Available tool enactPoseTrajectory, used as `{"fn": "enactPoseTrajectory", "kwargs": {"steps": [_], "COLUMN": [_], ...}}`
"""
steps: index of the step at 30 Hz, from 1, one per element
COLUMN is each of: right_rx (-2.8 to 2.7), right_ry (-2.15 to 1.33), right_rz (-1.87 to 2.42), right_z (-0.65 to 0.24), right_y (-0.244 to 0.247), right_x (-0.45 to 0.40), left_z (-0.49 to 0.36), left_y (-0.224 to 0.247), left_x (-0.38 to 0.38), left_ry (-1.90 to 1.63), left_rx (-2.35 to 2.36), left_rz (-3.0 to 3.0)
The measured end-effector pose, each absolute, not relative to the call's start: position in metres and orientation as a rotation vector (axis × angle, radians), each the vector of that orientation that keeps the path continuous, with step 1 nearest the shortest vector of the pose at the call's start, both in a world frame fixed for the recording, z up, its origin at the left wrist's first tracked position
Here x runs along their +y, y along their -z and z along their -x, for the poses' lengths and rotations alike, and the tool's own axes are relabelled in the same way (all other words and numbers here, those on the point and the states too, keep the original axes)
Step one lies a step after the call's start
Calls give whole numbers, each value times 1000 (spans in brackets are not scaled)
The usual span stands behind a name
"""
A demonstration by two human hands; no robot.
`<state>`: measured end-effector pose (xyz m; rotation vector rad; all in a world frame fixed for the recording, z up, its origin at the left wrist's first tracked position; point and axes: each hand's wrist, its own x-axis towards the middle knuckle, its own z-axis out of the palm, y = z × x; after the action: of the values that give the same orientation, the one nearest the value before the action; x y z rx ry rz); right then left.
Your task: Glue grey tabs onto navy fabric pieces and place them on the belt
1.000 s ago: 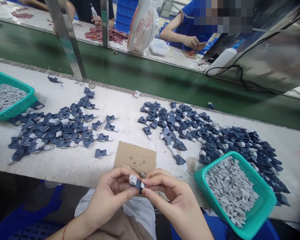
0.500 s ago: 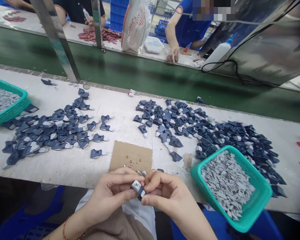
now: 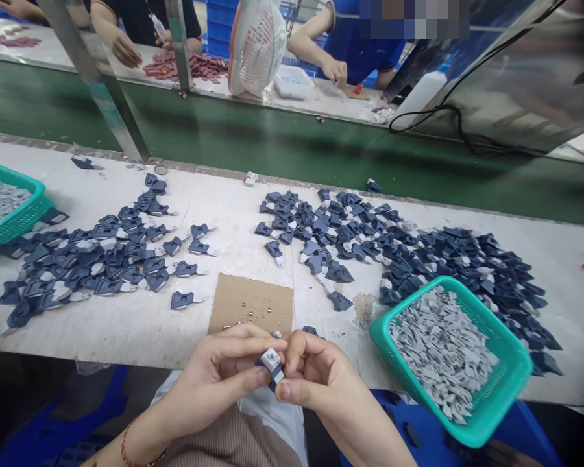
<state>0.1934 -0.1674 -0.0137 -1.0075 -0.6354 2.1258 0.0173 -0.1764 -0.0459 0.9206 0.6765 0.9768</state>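
Between my two hands is a small dark blue and light grey plastic part (image 3: 272, 364), held just in front of the table's near edge. My left hand (image 3: 224, 370) grips it from the left, thumb below and fingers behind. The thumb and bent fingers of my right hand (image 3: 311, 370) pinch its right side; the fingertips partly hide it. Just beyond my hands lies a piece of brown cardboard (image 3: 250, 298) with tiny shiny metal bits on it. Similar blue and grey parts lie in a pile (image 3: 97, 259) to the left and a larger pile (image 3: 448, 266) to the right.
A green basket (image 3: 511, 402) of grey pieces stands at the right table edge, another green basket (image 3: 34, 207) at the far left. A metal post (image 3: 111, 110) rises beside a green strip (image 3: 253, 143). Across it, co-workers' hands (image 3: 333, 70) work near a fan (image 3: 257, 48).
The held part has turned slightly in my fingers. My view has shifted a little. Across the strip, one co-worker's hand has drawn back, and another person's hand has come out over the table.
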Motion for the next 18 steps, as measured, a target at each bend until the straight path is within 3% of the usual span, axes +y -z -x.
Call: {"fn": "enactPoseTrajectory", "kwargs": {"steps": [4, 12, 18], "right_rx": [-750, -1668, -1736], "right_ry": [-1940, -822, -851], "right_rz": [1048, 1076, 1082], "right_z": [-191, -195, -200], "right_y": [19, 29, 29], "right_x": [-170, -183, -185], "left_z": [-21, -38, -39], "left_y": [43, 39, 33], "left_x": [-175, -177, -176], "left_ry": [-1000, -1092, -1082], "left_rx": [666, 703, 728], "left_rz": [-838, -448, -363]}}
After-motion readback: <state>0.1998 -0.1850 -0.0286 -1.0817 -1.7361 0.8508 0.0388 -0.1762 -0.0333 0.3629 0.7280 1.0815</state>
